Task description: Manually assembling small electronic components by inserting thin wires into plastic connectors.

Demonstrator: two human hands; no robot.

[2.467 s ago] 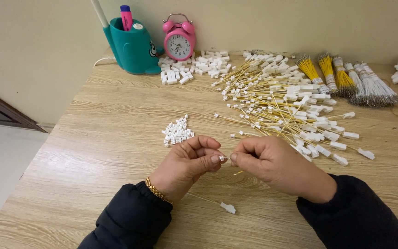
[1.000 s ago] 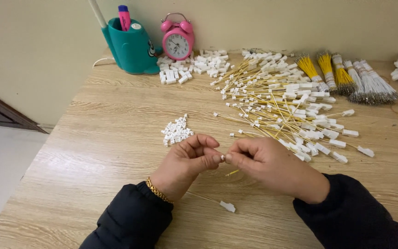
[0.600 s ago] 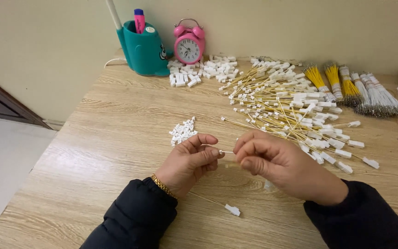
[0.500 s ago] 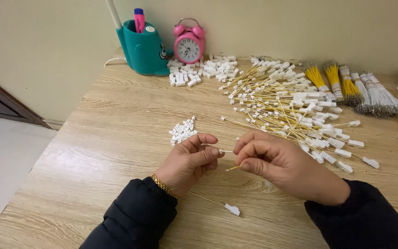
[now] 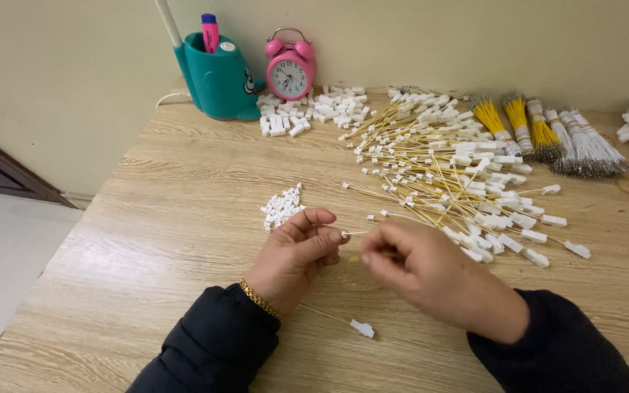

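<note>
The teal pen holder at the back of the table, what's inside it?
A pink marker with a blue cap and a white stick poke out of the teal plastic pen holder. A white round cap sits at its rim. Its walls hide anything lower inside.

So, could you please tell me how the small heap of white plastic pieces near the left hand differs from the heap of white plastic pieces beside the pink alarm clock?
The small heap of white plastic pieces has tinier pieces, packed tightly just beyond the left hand. The heap of white plastic pieces beside the pink alarm clock has larger, longer blocks, spread loosely at the table's far edge. Both are white and lie loose on the wooden table.
</note>
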